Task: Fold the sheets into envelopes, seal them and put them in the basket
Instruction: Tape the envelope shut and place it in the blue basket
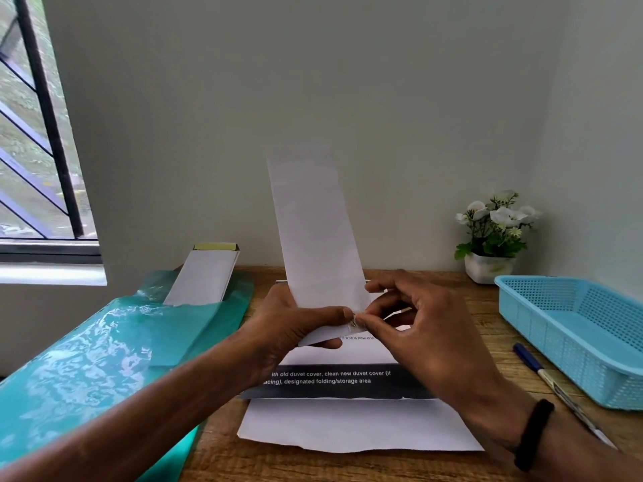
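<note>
Presently we hold a long white folded paper strip [313,231] upright above the wooden desk [469,307]. Our left hand [295,325] grips its lower end, thumb across the front; our right hand [414,328] pinches a small tab [355,324] at the strip's lower right corner. Printed white sheets [355,422] lie beneath. A light blue perforated plastic basket [574,335] sits at right, beside a blue pen [553,387].

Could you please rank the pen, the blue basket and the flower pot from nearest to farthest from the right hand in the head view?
From the right hand:
1. Pen, on the table just to its right.
2. Blue basket, beyond the pen at the right edge.
3. Flower pot, at the back against the wall.
</note>
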